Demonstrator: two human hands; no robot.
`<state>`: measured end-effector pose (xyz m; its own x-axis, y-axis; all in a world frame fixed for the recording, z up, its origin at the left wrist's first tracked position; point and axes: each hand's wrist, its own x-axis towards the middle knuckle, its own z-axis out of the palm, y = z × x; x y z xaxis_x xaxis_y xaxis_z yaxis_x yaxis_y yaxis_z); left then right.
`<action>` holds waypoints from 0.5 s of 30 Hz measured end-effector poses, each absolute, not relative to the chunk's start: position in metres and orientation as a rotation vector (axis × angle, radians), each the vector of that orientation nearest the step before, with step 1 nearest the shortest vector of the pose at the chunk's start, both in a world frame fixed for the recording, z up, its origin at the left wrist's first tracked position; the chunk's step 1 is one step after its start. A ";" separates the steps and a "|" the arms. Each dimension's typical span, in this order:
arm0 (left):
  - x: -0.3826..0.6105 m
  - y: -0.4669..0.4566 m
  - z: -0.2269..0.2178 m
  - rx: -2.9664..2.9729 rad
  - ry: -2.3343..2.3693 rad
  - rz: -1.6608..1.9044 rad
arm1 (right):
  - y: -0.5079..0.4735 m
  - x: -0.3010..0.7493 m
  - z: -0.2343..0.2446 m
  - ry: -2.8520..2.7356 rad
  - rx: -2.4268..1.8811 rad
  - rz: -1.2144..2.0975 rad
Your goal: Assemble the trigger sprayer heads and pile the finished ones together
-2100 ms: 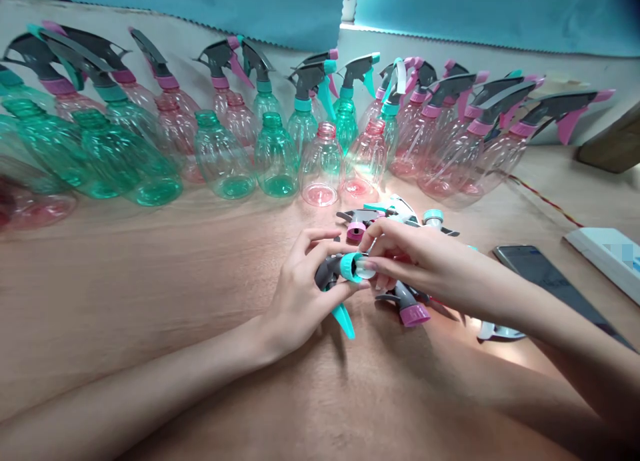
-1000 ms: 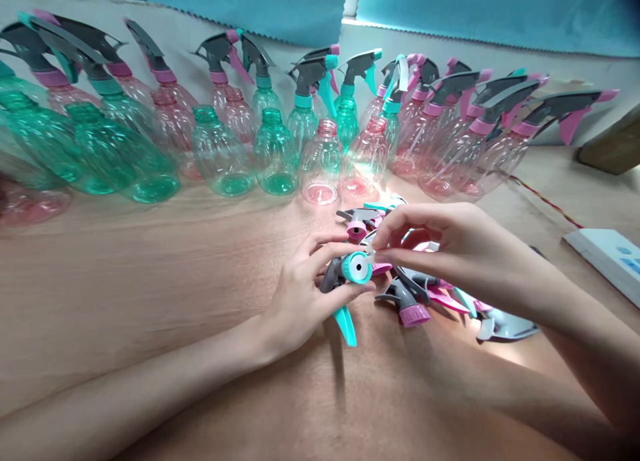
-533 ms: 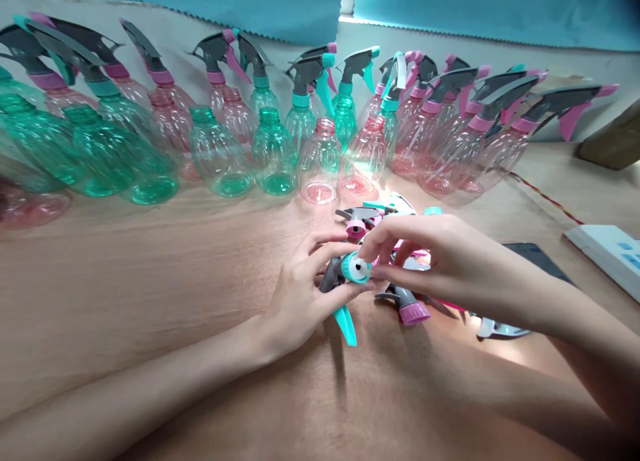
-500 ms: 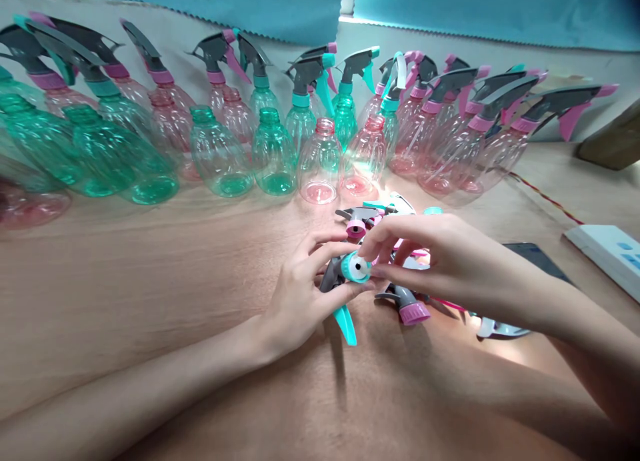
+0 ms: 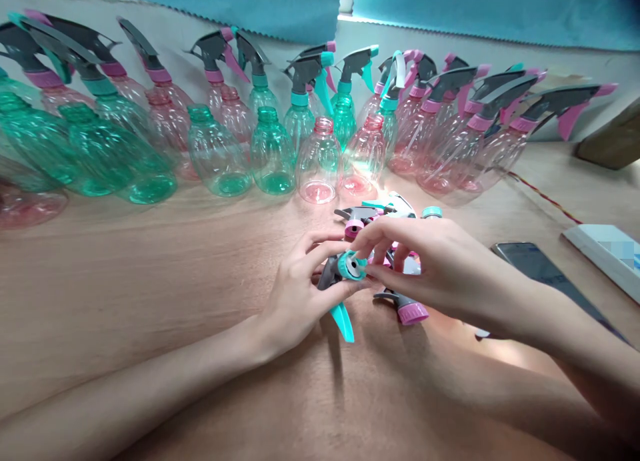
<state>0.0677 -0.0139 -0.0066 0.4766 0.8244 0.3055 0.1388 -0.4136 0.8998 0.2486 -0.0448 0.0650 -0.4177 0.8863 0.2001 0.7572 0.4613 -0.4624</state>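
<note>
My left hand (image 5: 295,294) is closed around a grey trigger sprayer head (image 5: 327,273), its turquoise screw collar (image 5: 349,266) tilted toward me. The sprayer's turquoise trigger (image 5: 343,322) points down below my thumb. At the collar's mouth, a pale insert with a dark hole shows. My right hand (image 5: 425,261) has thumb and forefinger pinched at the collar's right rim; whatever small piece lies between them is mostly hidden. Under and behind the right hand lie loose sprayer heads, one with a pink collar (image 5: 413,313) and another pink-collared one (image 5: 354,226) farther back.
Open-necked bottles, green (image 5: 273,157) and pink (image 5: 320,167), stand along the back. Behind them are bottles fitted with sprayers (image 5: 300,101). To the right lie a phone (image 5: 530,264) and a white power strip (image 5: 607,247) with a twisted cord (image 5: 545,197).
My right fingertips have shifted slightly left against the collar. The pale insert now shows less, sitting within the collar's rim. More of the phone has come into sight. My left hand keeps its grip.
</note>
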 end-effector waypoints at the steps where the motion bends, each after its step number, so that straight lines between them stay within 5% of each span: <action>1: 0.068 -0.014 -0.006 1.828 0.816 0.979 | -0.045 0.247 0.062 -2.304 -1.350 0.372; 15: 0.069 -0.013 -0.002 1.763 0.830 0.990 | -0.037 0.243 0.050 -2.188 -1.254 0.483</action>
